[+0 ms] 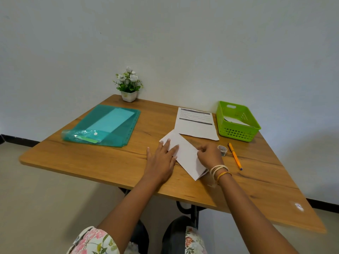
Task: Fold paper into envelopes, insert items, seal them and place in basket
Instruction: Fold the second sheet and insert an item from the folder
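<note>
A folded white paper lies slanted on the wooden table. My left hand lies flat on its left part with straight fingers pressing it down. At the paper's right edge, my right hand has its fingers curled and pinches the paper's fold. A printed sheet lies flat just behind the folded paper. The green plastic basket stands at the back right with white paper inside.
A roll of clear tape and an orange pen lie right of my right hand. A teal plastic folder with papers lies at the left. A small flower pot stands at the back by the wall.
</note>
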Motion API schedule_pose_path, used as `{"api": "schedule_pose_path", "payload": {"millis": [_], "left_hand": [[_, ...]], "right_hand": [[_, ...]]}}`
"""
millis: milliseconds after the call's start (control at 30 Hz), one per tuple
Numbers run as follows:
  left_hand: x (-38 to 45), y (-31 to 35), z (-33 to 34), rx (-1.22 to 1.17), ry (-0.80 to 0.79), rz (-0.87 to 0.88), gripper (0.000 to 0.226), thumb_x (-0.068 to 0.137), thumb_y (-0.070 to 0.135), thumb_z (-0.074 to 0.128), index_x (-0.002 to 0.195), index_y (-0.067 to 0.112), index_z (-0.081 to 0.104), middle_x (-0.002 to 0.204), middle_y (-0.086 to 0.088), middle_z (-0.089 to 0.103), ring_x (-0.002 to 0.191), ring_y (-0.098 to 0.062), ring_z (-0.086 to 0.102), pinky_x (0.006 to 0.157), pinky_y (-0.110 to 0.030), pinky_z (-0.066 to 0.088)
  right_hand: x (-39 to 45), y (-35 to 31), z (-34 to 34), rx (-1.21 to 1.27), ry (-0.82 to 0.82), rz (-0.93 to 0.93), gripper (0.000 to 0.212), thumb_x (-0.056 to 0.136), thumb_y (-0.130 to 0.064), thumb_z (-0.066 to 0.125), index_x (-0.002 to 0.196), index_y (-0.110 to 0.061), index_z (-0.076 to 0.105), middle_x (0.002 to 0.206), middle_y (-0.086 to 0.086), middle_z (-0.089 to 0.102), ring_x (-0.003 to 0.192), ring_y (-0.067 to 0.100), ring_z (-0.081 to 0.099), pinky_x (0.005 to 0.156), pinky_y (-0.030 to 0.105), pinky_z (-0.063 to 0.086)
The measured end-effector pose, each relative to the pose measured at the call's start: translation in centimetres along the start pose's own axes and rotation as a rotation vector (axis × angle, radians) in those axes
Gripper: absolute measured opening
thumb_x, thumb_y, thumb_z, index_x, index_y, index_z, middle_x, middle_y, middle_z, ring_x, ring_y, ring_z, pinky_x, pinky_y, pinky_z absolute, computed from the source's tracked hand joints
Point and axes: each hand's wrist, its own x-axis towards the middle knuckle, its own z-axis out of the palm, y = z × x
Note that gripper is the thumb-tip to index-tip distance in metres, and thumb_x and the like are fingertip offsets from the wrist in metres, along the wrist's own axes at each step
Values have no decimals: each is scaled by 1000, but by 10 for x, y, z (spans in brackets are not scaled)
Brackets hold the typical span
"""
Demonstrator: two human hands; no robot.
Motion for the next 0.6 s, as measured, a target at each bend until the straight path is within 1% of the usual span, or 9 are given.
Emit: {"api": "schedule_pose_path", "payload": {"millis": [67, 167, 300, 333, 400, 467, 500, 533, 600], "left_hand": [[0, 0, 0, 9, -28, 0, 48, 103, 44, 21, 151, 39, 16, 162, 3, 4, 150, -21, 1, 113, -63, 2], [0, -1, 0, 22, -27, 11, 48, 103, 43, 20, 150, 37, 22, 162, 3, 9, 149, -19, 4, 114, -62, 3], [-1, -1, 1, 22, -33, 30, 48, 103, 42, 23, 150, 32, 27, 161, 3, 14, 149, -18, 7, 116, -60, 3], [-1, -1, 1, 18, -38, 30, 48, 103, 41, 24, 150, 30, 27, 161, 2, 15, 149, -17, 8, 117, -59, 3], [-1, -2, 2, 2, -54, 16, 50, 103, 41, 24, 151, 28, 25, 161, 2, 17, 149, -16, 10, 118, -54, 5], [-1, -2, 3, 1, -58, -6, 51, 103, 40, 24, 152, 25, 23, 161, 3, 17, 148, -15, 12, 119, -49, 9], [-1, -2, 2, 7, -53, -11, 51, 103, 39, 24, 152, 25, 23, 161, 3, 17, 148, -14, 13, 118, -47, 11], [-1, -2, 1, 10, -50, -11, 51, 103, 38, 25, 152, 25, 22, 161, 3, 17, 148, -14, 13, 118, -45, 12], [-1, -1, 0, -4, -54, -6, 51, 103, 36, 23, 152, 26, 22, 161, 4, 16, 148, -14, 13, 118, -44, 12]], "right_hand": [[7, 9, 6, -35, -57, 23, 34, 87, -1, 47, 108, -11, 72, 113, 11, 68, 101, 26, 61, 81, 33, 50], [17, 16, 14, -87, -121, -2, 35, 86, 1, 47, 106, -14, 72, 115, 8, 68, 104, 25, 60, 87, 32, 50], [29, 13, 21, -240, -147, -114, 36, 91, -4, 48, 116, -21, 68, 123, 6, 64, 112, 26, 58, 95, 32, 44], [31, 12, 23, -316, -132, -158, 35, 92, -7, 48, 117, -24, 67, 123, 5, 64, 111, 26, 58, 95, 33, 44], [30, 11, 29, -477, -55, -249, 32, 93, -13, 51, 115, -28, 68, 118, 3, 64, 106, 25, 57, 89, 32, 46], [22, 9, 38, -542, 60, -330, 29, 93, -18, 51, 117, -24, 66, 116, 3, 62, 106, 23, 55, 88, 31, 45], [15, 8, 45, -507, 83, -364, 31, 93, -20, 49, 121, -20, 62, 121, 4, 60, 111, 22, 53, 94, 31, 43], [7, 6, 52, -449, 60, -388, 34, 95, -21, 46, 127, -18, 57, 129, 5, 57, 119, 22, 50, 100, 33, 40], [-7, 1, 63, -357, -56, -421, 43, 98, -24, 39, 140, -15, 42, 146, 7, 43, 135, 21, 38, 112, 34, 31]]}}
